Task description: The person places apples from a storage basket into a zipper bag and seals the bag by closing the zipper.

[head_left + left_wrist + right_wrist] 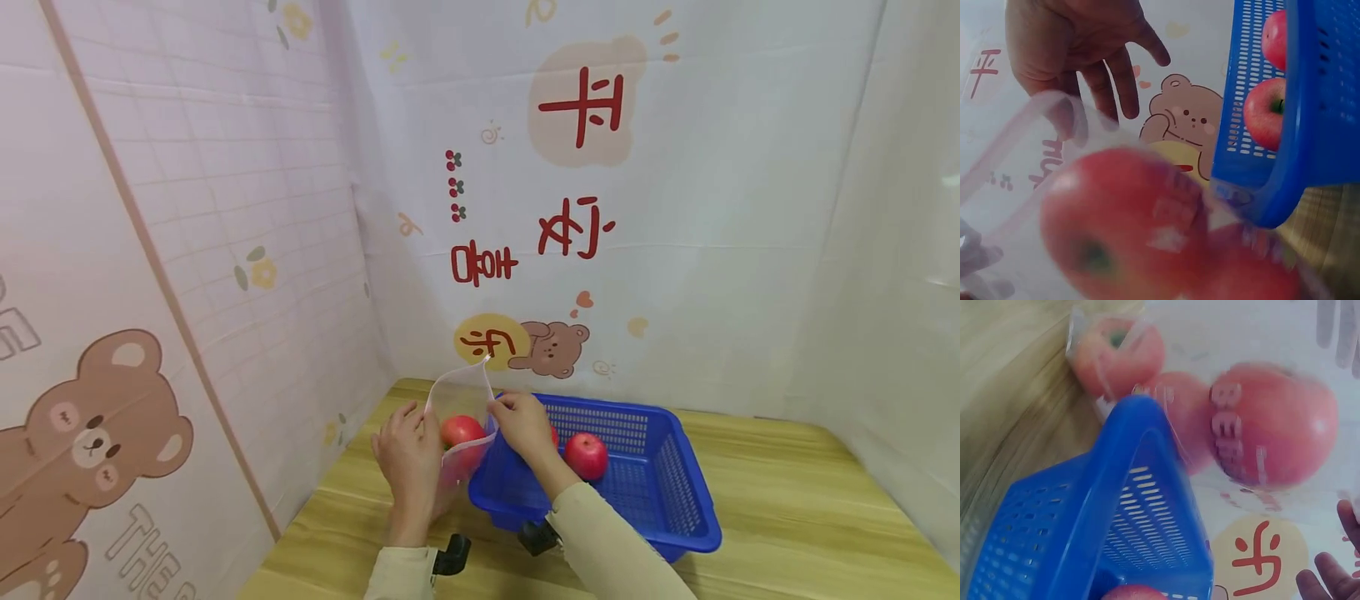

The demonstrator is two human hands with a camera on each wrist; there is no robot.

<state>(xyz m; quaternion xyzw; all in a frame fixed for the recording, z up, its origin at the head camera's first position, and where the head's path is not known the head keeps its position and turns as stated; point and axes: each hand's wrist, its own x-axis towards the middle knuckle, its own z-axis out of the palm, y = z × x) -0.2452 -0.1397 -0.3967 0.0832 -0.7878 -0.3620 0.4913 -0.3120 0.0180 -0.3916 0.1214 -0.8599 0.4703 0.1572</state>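
Toward the rear left corner of the counter (795,483), the left hand (409,457) pinches the near-left rim of a clear printed bag (471,390), thumb against the plastic. The bag is beside it, mouth open and pointing up; whether its bottom bears on the counter cannot be told. Three apples (1272,425) show through its side. The film looks thin, limp and probably slick, so it should fold wherever nothing props it, and the apples likely give it most of its weight; the rim suits a pinch on two opposite sides, with a palm beneath if it is lifted. Next, the right hand (525,425) pinches the right side of that rim, its other fingers spread apart. Rightmost, set in from the counter's right edge, a blue basket (633,433) holds two more apples (587,456). These seem firm, smooth and easily bruised, best cupped round the middle; the basket looks stiff and light, easiest to take by its rim.
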